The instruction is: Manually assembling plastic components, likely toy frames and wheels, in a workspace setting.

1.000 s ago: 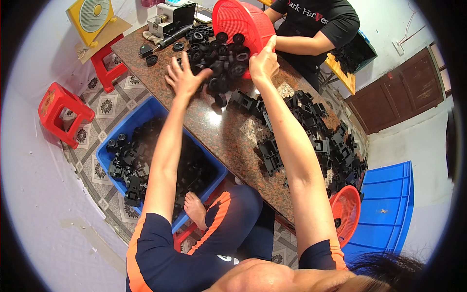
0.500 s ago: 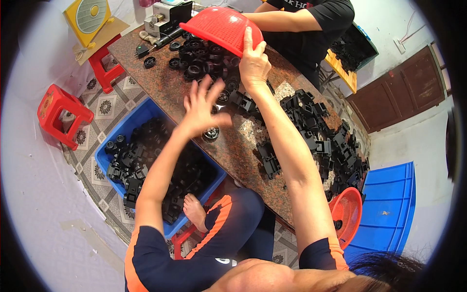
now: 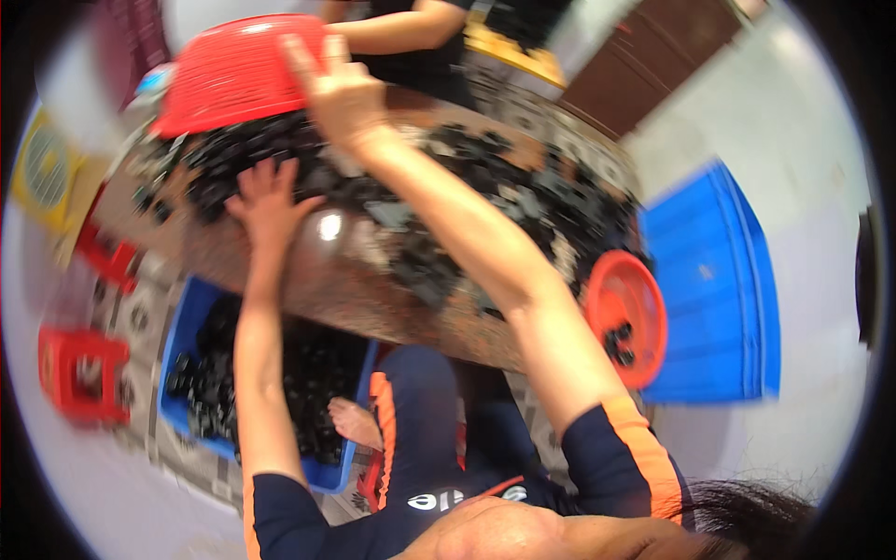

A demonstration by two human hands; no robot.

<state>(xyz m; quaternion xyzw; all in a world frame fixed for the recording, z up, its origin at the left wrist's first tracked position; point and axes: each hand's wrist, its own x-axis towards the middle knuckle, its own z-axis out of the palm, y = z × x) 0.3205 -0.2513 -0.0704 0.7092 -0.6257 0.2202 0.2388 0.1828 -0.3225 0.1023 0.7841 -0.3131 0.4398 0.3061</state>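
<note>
My right hand presses flat, fingers spread, against the side of an upturned red plastic basket at the far end of the brown stone table. A heap of black plastic parts lies under and in front of the basket. My left hand rests open on the near edge of that heap, fingers apart, holding nothing. The frame is blurred by motion.
More black parts cover the table's right half. Another person's arm reaches to the basket from the far side. A blue crate of black parts sits on the floor left, red stools beyond, a red bowl and blue lids right.
The basket has tipped further over, mouth down on the heap. My left hand moved forward onto the parts. The view swung and blurred.
</note>
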